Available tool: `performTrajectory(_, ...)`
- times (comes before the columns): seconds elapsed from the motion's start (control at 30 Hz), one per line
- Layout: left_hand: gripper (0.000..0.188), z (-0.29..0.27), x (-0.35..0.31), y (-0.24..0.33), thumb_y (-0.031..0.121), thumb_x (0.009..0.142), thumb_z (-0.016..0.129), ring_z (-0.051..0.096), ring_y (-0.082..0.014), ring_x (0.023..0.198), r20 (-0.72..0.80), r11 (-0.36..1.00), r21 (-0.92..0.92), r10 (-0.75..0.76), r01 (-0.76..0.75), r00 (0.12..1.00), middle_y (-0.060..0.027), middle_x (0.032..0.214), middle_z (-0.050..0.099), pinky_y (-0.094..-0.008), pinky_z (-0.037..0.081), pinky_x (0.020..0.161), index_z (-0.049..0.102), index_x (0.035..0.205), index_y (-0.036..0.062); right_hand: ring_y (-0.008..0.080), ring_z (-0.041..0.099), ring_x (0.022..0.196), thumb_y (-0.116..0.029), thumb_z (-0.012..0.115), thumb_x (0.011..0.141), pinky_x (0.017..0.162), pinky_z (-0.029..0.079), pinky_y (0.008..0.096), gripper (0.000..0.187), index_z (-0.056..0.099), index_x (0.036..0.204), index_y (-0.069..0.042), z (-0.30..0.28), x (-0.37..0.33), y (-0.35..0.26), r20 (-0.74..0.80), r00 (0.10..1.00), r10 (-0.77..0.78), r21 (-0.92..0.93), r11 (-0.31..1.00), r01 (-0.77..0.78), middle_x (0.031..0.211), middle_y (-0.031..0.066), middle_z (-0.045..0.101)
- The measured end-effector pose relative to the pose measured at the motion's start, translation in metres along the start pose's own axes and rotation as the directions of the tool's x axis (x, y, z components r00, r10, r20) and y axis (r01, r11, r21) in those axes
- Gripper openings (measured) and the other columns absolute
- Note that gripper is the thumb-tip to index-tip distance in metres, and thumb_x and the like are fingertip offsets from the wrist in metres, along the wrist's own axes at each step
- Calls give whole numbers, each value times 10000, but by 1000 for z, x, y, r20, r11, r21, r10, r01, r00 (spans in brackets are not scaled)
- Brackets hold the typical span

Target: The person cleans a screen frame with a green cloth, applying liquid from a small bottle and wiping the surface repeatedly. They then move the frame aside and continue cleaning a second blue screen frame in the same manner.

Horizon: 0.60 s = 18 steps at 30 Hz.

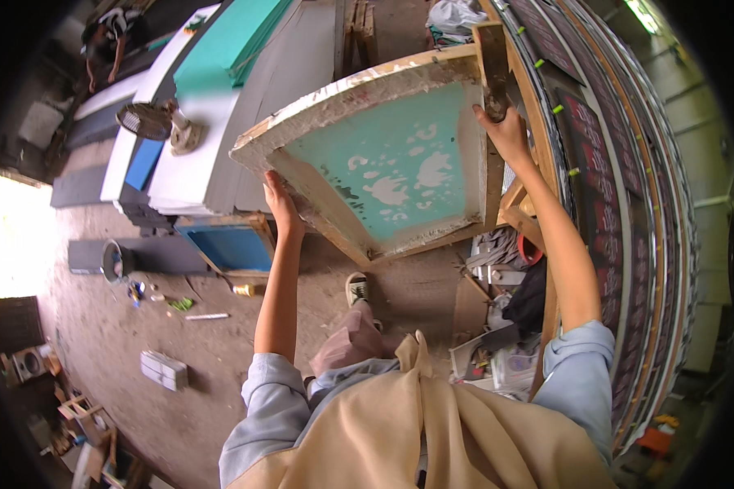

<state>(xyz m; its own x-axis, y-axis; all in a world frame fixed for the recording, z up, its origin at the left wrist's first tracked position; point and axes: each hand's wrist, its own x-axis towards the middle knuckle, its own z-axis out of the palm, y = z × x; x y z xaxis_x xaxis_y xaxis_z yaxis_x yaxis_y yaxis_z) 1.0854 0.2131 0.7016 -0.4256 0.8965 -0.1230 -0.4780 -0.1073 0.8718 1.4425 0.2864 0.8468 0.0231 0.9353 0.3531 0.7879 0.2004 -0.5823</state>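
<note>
A silk-screen printing frame hangs tilted in front of me, its wood rim smeared with pale paint. Its mesh is turquoise with white splash-shaped patches. My left hand is closed on the frame's left edge, with some fingers hidden behind the wood. At the right side my right hand grips the frame by its edge, just below a dark wooden bar that crosses the upper right corner.
A long rack of dark printed sheets runs along my right. Sheet stacks and a fan are at left. A blue screen frame leans below them. A wrapped bundle lies on the floor. Another person is far left.
</note>
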Motion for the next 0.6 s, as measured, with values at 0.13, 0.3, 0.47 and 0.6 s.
performTrajectory(0.13, 708, -7, -7, -66, 537, 909, 424, 362, -240, 1219, -59, 983, 141, 125, -116, 990, -131, 1319, 408, -348, 257, 1035, 306, 1355, 0, 228, 611, 806, -291, 698, 747, 727, 455, 339, 442, 572, 1047, 9, 31, 23, 34, 75, 992, 98, 79, 991, -103, 862, 133, 638)
performTrajectory(0.3, 679, -2, -56, -118, 532, 933, 354, 332, -222, 1247, -129, 985, 128, -98, 115, 987, -99, 1350, 382, -336, 233, 1046, 304, 1355, 3, 223, 616, 792, -307, 710, 744, 699, 455, 328, 439, 577, 1006, 20, 67, 7, 136, 200, 972, 123, 155, 976, -155, 849, 118, 648)
performTrajectory(0.47, 764, -28, -105, -181, 605, 899, 353, 339, -217, 1241, -286, 953, -55, -300, 297, 910, -83, 1364, 370, -341, 230, 1044, 281, 1374, 12, 229, 625, 748, -328, 727, 734, 674, 466, 351, 454, 588, 956, 42, 119, -33, 205, 390, 908, 156, 39, 982, -185, 806, 134, 652)
performTrajectory(0.6, 781, -42, -148, -225, 645, 836, 453, 350, -231, 1216, -422, 945, -93, -323, 313, 847, -82, 1316, 395, -355, 274, 1010, 304, 1348, 75, 192, 636, 789, -251, 724, 740, 701, 480, 312, 376, 592, 955, 27, 153, -44, 221, 599, 794, 105, 132, 965, -228, 822, 117, 662)
